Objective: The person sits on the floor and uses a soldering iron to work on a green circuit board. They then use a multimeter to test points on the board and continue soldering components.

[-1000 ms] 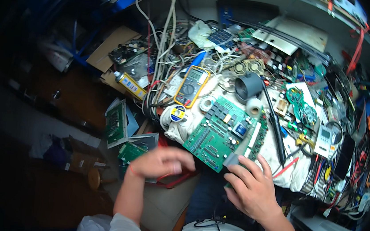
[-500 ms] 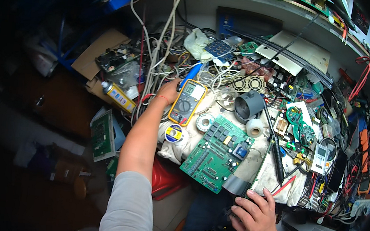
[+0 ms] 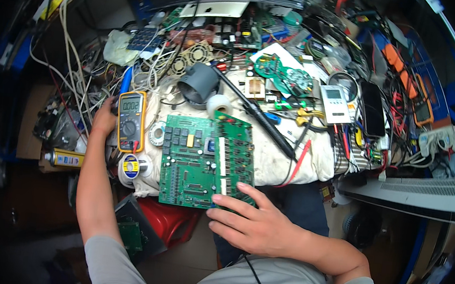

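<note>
My right hand [image 3: 255, 221] holds the near end of a narrow green circuit board [image 3: 237, 154] with a row of white connectors, its fingers lying over the edge and the thumb hidden. That board leans over the right side of a larger green circuit board [image 3: 180, 178] with dark relays. At the left, my left hand [image 3: 105, 119] is against the left side of a yellow-edged multimeter [image 3: 130, 119] with a lit display; its fingertips are hidden. A blue handle-like piece [image 3: 126, 79] is just beyond that hand.
Solder spools [image 3: 130, 166] sit below the multimeter. A grey cylindrical holder [image 3: 197, 84], a white roll [image 3: 219, 105] and a long black tool [image 3: 258, 112] lie beyond the boards. Tangled cables [image 3: 155, 72] and loose boards [image 3: 280, 73] crowd the back. A red stool [image 3: 168, 221] is below the cloth.
The view has turned to the right. The narrow board, seen nearly edge-on before, now shows its face, and my right hand reaches further over its end. My left hand stays beside the multimeter.
</note>
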A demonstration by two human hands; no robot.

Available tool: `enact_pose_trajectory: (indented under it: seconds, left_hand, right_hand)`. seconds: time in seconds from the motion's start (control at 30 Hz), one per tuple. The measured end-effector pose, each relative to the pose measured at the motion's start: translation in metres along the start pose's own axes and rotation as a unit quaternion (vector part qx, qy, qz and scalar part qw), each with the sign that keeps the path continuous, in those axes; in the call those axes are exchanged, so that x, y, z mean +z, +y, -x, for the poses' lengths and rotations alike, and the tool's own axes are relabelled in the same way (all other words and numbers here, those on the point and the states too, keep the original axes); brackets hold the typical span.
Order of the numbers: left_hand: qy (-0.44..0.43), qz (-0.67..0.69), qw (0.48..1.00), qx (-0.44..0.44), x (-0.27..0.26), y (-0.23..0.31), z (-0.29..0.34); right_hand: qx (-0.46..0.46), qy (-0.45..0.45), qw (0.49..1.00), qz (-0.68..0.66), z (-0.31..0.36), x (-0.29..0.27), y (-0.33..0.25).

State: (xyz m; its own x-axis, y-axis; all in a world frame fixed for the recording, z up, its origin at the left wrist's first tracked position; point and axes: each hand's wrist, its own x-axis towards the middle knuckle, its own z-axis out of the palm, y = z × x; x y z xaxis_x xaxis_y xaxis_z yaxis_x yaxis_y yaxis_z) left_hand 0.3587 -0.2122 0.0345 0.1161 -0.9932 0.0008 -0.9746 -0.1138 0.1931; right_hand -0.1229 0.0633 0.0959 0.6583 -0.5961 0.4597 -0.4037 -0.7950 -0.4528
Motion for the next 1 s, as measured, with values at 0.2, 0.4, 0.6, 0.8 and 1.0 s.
enact_pose_trajectory:
  seconds: [0.2, 0.4, 0.6, 0.8, 1.0]
  left_hand:
    - [0.194, 0.291, 0.933, 0.087, -0.027, 0.090, 0.178]
    - [0.013, 0.561, 0.828, -0.018, 0.016, 0.216, 0.361]
    - [0.053, 0.668, 0.741, -0.047, 0.030, 0.238, 0.374]
    - [0.091, 0.641, 0.758, -0.073, 0.039, 0.232, 0.360]
    - [0.106, 0.632, 0.765, -0.066, 0.046, 0.224, 0.356]
  right_hand:
    - [-0.024, 0.040, 0.999, -0.008, -0.010, 0.016, 0.007]
    - [-0.031, 0.048, 0.998, 0.013, -0.016, 0.033, 0.010]
    - [-0.009, 0.086, 0.995, -0.043, 0.011, 0.031, 0.011]
    - [0.142, 0.114, 0.980, -0.081, 0.093, 0.039, 0.048]
    - [0.449, -0.144, 0.881, -0.051, 0.150, 0.076, 0.106]
